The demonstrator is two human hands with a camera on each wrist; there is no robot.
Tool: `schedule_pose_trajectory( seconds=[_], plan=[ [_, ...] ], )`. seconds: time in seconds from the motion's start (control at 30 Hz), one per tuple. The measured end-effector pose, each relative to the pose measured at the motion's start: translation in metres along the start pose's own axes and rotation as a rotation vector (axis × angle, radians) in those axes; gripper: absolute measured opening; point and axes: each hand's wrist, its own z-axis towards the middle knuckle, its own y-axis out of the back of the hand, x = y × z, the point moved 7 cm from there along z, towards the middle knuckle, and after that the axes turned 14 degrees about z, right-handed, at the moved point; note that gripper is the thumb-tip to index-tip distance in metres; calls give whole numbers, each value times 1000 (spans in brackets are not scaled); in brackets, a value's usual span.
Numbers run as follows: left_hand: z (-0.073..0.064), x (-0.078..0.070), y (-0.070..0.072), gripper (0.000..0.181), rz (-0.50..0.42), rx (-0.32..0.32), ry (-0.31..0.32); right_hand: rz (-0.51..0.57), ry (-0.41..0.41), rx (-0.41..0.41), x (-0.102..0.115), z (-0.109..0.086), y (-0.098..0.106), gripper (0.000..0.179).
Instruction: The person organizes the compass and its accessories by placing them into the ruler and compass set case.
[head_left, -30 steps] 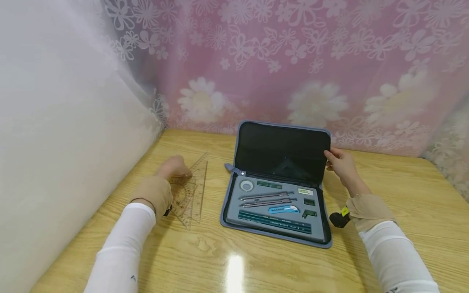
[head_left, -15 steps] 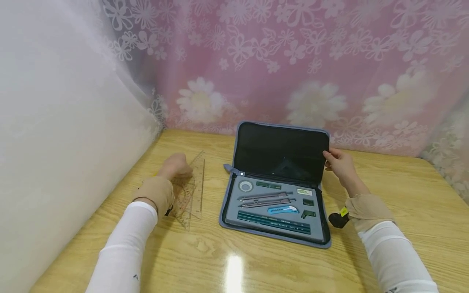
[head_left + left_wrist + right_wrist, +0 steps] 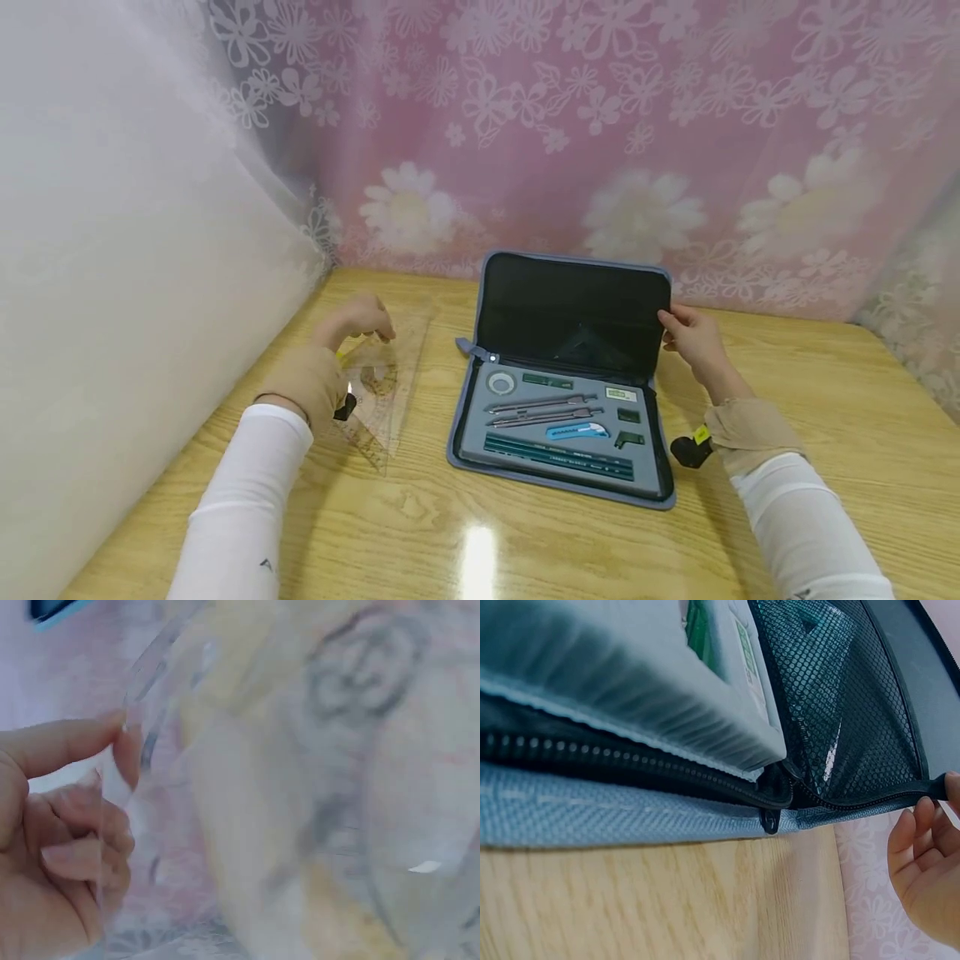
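Observation:
My left hand (image 3: 366,317) pinches the edge of a clear plastic set square (image 3: 405,367) between thumb and fingertip. In the left wrist view this transparent sheet (image 3: 247,825) is blurred and fills much of the frame. Several clear drawing pieces seem to overlap at this spot, and how many cannot be told. My right hand (image 3: 696,340) holds the right edge of the raised lid (image 3: 570,300) of a blue zip case. Inside that lid a mesh pocket (image 3: 817,690) contains a small clear triangle.
The case's grey foam tray (image 3: 517,479) bears a tape roll (image 3: 501,382), two compasses (image 3: 540,417), a blue utility knife (image 3: 577,431), green pencils (image 3: 555,456) and small green and white items. A floral curtain (image 3: 645,150) hangs behind the table (image 3: 420,533); a white sheet (image 3: 150,250) stands left.
My left hand has risen slightly, and the clear set square under it now looks tilted up and shifted. My right hand stays at the lid's edge.

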Motion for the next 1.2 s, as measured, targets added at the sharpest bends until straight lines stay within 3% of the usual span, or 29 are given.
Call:
schedule_pose_trajectory(
  seconds=[0.13,0.2,0.3,0.4,0.53,0.67,0.9,1.07,1.2],
  plan=[
    [-12,-8,19,21,-149,49,-42,-7,3,-9,0,0,1,43],
    [-19,-11,29,21,-226,28,-42,-11,3,-10,0,0,1,43],
    [-26,-17,46,20,-310,-71,-45,-13,-1,-12,-1,-2,2,44],
    [-33,-29,62,24,-330,-207,-67,-8,2,-14,0,-2,2,44],
    [-42,-55,80,28,-358,-365,-122,-7,6,-13,0,-3,3,44],
    [-45,-86,90,25,-402,-459,-191,7,18,-4,1,-2,1,44],
    [-30,-120,86,22,-570,-563,-281,7,28,7,3,-2,2,43],
    [-11,-136,69,23,-689,-621,-314,-3,26,6,4,-3,3,43],
    [7,-149,51,21,-815,-628,-359,8,27,4,4,-3,3,42]
  ],
)
